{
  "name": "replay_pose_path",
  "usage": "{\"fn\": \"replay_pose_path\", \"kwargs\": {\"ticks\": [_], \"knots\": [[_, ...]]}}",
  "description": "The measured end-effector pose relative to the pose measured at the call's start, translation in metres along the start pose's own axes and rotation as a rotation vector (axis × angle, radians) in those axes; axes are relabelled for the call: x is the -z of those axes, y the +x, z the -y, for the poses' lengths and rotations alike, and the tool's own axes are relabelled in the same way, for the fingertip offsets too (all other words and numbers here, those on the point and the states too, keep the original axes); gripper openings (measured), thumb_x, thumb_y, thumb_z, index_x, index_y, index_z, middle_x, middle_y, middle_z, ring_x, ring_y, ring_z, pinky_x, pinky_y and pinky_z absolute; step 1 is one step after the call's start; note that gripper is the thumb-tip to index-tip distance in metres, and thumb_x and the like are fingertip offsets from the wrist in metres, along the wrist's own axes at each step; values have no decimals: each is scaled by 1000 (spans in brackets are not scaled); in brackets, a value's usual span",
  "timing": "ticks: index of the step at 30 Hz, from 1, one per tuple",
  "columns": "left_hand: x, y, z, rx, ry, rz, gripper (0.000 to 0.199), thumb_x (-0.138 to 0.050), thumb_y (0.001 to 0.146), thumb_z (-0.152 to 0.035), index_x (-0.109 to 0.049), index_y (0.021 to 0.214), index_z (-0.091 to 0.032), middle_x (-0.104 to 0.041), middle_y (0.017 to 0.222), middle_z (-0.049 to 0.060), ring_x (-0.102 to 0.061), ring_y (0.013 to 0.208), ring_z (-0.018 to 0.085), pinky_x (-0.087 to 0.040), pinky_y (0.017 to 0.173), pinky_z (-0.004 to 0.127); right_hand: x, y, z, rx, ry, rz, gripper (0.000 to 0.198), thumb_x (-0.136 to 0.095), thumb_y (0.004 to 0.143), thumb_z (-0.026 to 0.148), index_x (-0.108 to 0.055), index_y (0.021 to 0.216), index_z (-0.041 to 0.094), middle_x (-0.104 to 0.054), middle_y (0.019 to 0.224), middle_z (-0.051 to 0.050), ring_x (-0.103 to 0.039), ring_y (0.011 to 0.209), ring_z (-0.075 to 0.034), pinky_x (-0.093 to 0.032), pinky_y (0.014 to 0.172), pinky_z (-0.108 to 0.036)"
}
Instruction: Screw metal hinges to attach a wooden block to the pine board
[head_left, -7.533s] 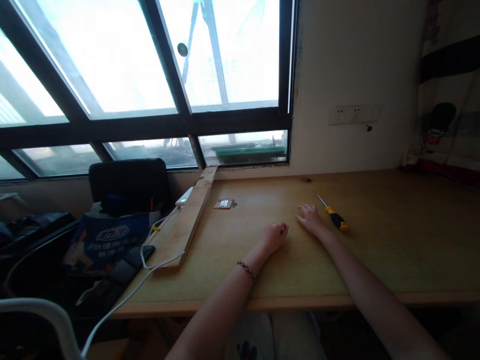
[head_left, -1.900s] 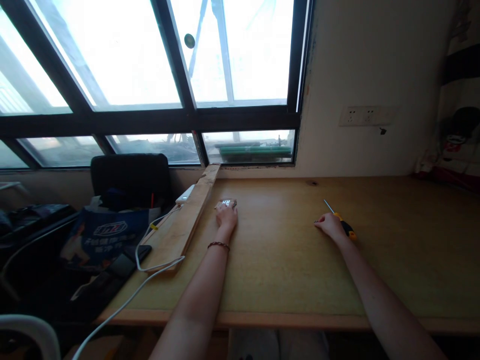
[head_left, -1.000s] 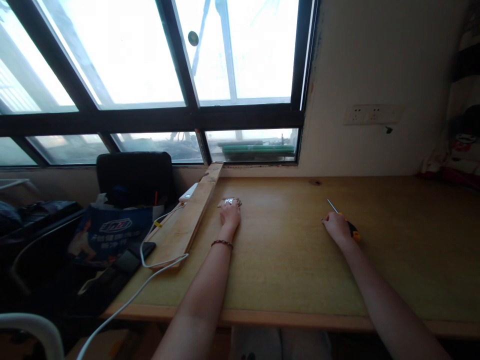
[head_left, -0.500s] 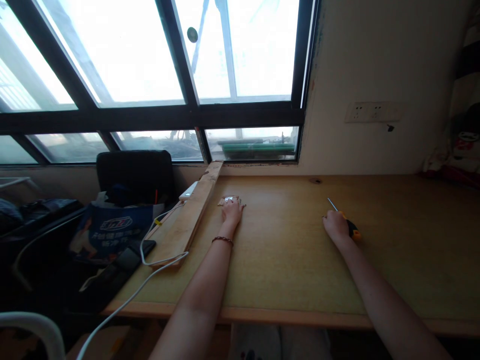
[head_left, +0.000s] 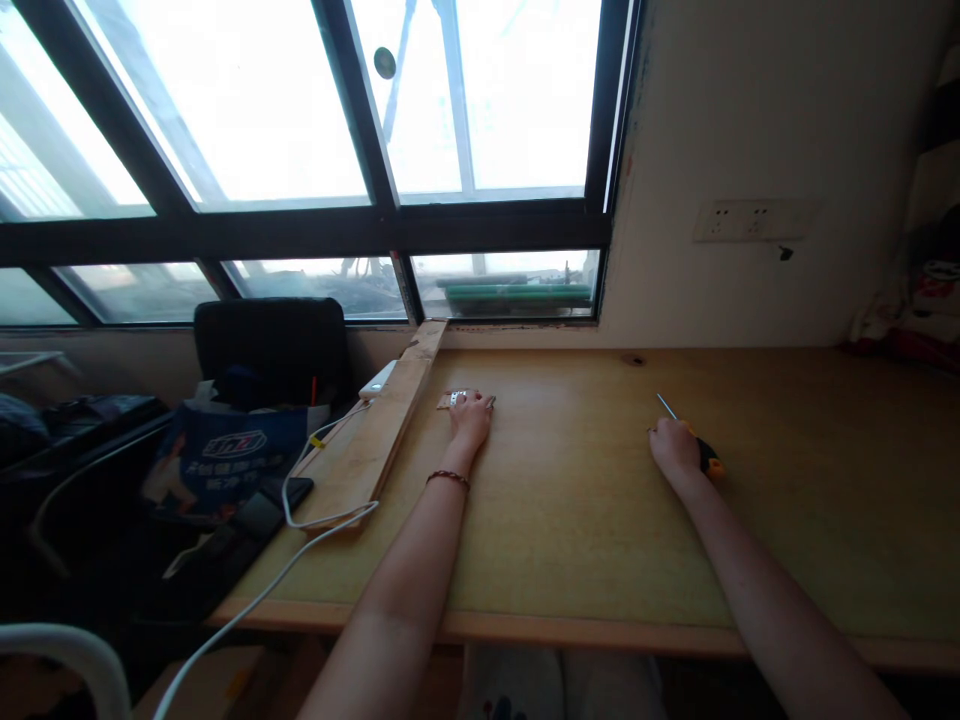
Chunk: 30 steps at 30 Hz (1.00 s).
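In the head view, my left hand (head_left: 472,417) rests on the desk with its fingers curled over a small wooden piece (head_left: 442,402). A shiny metal fitting with dark holes (head_left: 457,398), possibly a hinge, shows on that piece. Much of both is hidden under my fingers, and a small greyish bit peeks out by my thumb. Farther right, my right hand (head_left: 673,450) is closed around a screwdriver (head_left: 709,458) with a black and yellow-orange handle. Its thin metal shaft (head_left: 667,406) points away from me, up and to the left.
The wooden desk (head_left: 570,530) spans the view. Along its left side lies a long plank (head_left: 375,440) with a white cable (head_left: 262,595) looped over it and a white power strip (head_left: 377,381) beside it. A black chair (head_left: 271,345) and a blue bag (head_left: 225,455) stand left.
My left hand has shifted slightly right, showing more of the metal fitting. My right hand still grips the screwdriver, nearly unmoved.
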<state>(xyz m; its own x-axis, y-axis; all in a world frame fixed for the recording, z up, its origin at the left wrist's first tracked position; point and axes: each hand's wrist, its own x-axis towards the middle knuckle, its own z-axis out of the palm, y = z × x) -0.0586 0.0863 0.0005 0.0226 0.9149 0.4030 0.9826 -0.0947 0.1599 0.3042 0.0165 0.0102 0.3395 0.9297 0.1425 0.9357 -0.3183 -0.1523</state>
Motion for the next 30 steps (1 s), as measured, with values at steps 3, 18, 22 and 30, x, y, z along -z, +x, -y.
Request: {"fn": "replay_pose_path", "kwargs": {"ticks": [3,18,22,30], "knots": [[-1,1,-1,-41,7,41,26,-44,86,-28,-66,99,-28,-59,111,4,-43,104,25,-31,85,38,0,0,0,8,12,1,29,-45,86,24,-66,95,7,-65,93,-22,-64,87,-28,-46,67,-31],[1,-2,-4,-85,-23,28,30,-38,86,-25,-68,93,-25,-62,109,8,-44,110,27,-32,84,41,-3,3,-1,1,10,14,28,-44,86,23,-67,94,8,-65,92,-20,-63,88,-26,-46,69,-30],[1,0,-3,-57,-13,43,27,-43,84,-26,-68,89,-22,-63,106,9,-46,107,26,-32,84,39,-2,3,-1,-12,1,19,29,-44,86,23,-66,96,7,-64,95,-20,-63,88,-27,-46,68,-31],[0,1,1,83,3,-11,24,-50,81,-35,-66,88,-19,-62,101,10,-49,99,25,-36,84,35,-1,2,-1,-14,-3,25,31,-43,87,24,-66,96,6,-64,95,-21,-63,88,-28,-47,68,-32]]}}
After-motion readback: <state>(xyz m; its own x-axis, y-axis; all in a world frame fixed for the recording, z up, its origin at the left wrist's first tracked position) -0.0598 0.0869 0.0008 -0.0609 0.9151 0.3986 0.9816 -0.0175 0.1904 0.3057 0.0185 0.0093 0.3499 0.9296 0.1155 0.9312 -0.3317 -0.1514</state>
